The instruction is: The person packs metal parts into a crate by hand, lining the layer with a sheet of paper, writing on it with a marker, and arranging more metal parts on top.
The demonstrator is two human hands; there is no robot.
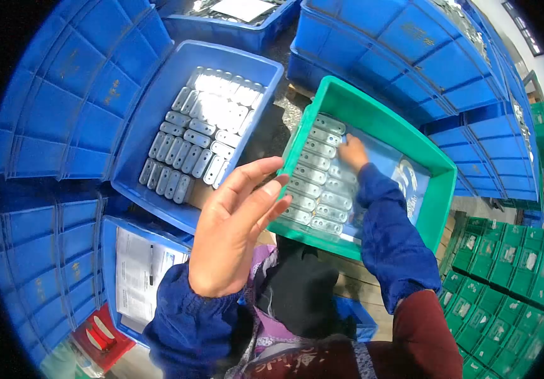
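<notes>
My left hand [235, 221] is raised at the near left rim of the green bin [404, 120]. Its fingers are stretched out and apart, with nothing in them. Inside that bin, my right hand [353, 153] has its fingers curled together at the right end of a silver oblong metal plate [325, 137] near the far end of the rows. The fingertips are small and partly hidden. Rows of similar two-holed plates [307, 172] lie along the bin's left side. The blue bin [134, 151] to the left holds many more such plates [190, 158], some washed out by glare.
Tall blue crates [82, 82] stand on the left and more blue crates [404, 50] at the back right. A blue tray [111, 271] at lower left carries printed paper [136, 278] and a pen. Green crates [505, 252] are stacked at right, a red container [105, 338] at lower left.
</notes>
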